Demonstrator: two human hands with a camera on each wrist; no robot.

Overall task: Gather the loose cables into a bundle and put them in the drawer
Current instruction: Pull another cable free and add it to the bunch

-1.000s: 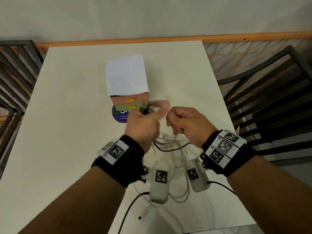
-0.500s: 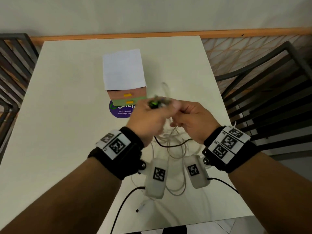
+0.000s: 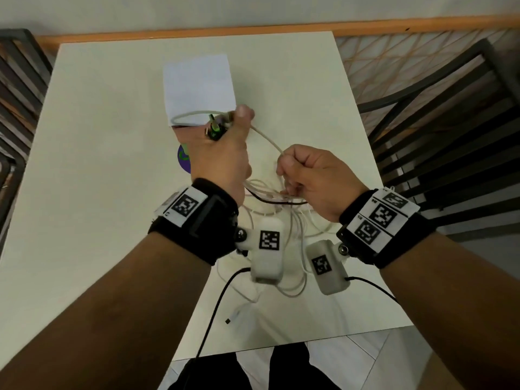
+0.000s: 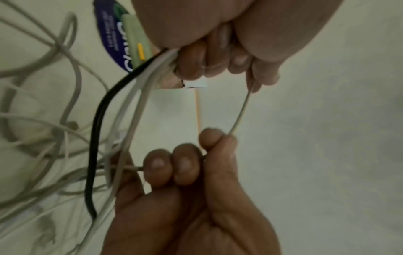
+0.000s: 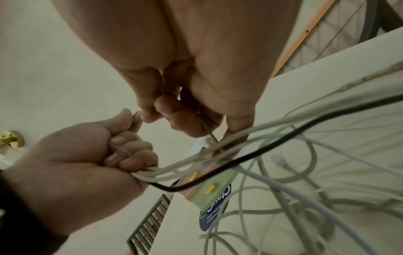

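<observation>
Left hand [image 3: 222, 153] raised above the table [image 3: 98, 164], fingers curled tight round the cables [image 3: 270, 192]. Right hand [image 3: 312, 181] fisted beside it, thumb and forefinger pinching one white cable [image 3: 267, 136] strung between both fists. Small drawer box [image 3: 199, 88] just beyond the left fingertips.

Pale table [image 3: 98, 164] fills most of the head view, with a round purple sticker [image 3: 183, 161] stuck flat on it just left of centre; the print is too blurry to read. Dark slatted chairs sit off both sides: one at 9 o'clock [image 3: 17, 88], another at 3 o'clock [image 3: 450, 136]. An orange wooden strip [image 3: 253, 28] runs along the wall [image 3: 253, 9] at 12. There's a criss-cross lattice [image 3: 380, 60] around 1 o'clock, and light floor tiles [image 3: 365, 361] down at 5.
</observation>
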